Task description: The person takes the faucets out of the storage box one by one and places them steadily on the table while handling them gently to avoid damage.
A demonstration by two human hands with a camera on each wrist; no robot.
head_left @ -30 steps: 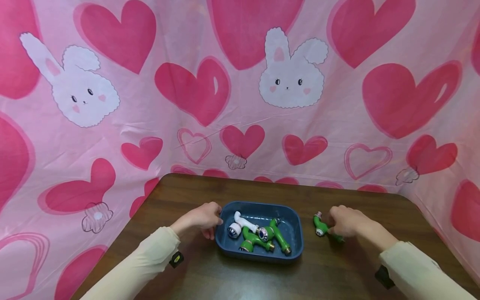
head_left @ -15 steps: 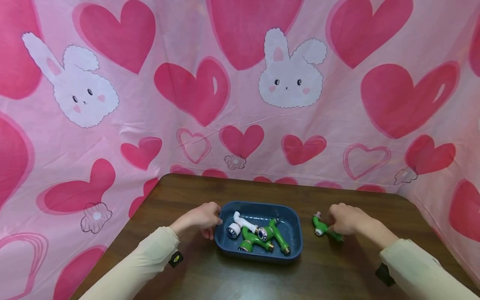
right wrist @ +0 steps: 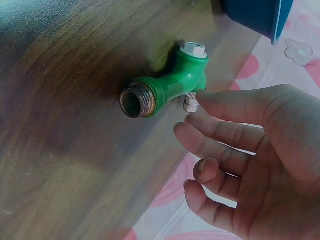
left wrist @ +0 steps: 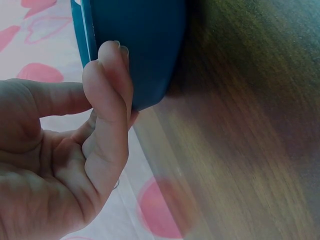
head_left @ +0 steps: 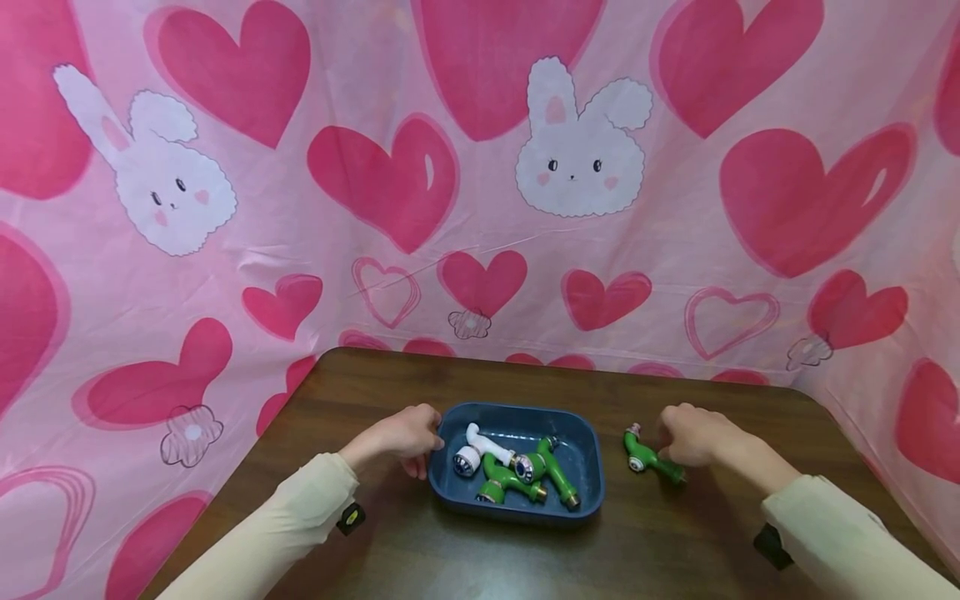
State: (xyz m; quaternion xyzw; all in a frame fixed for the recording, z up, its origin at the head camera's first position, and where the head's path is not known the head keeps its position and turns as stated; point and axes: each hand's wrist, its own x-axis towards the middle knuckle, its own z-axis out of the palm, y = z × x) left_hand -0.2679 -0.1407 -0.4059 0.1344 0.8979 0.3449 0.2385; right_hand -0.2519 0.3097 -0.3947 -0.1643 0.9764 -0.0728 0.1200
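Note:
A green tap (head_left: 641, 454) lies on the table to the right of the tub. The right wrist view shows its threaded brass inlet and small metal fittings on its green body (right wrist: 175, 82). My right hand (head_left: 693, 435) is beside this tap, its fingers loosely bent and its thumb tip close to a knurled fitting; contact is unclear. My left hand (head_left: 401, 437) holds the left end of the blue tub (head_left: 517, 515), fingers against its outer wall (left wrist: 140, 55); the thumb tip is hidden. Inside lie a white tap (head_left: 480, 450) and two green taps (head_left: 506, 482), partly overlapping.
Everything stands on a dark wooden table (head_left: 480, 558). Pink cloth (head_left: 420, 283) printed with hearts and rabbits hangs behind the table and along both sides. Dark straps (head_left: 351, 518) show at the wrists.
My right hand has drawn slightly right and away from the green tap, so more of the tap shows. The left hand and the tub stay in place; the view shifts a little.

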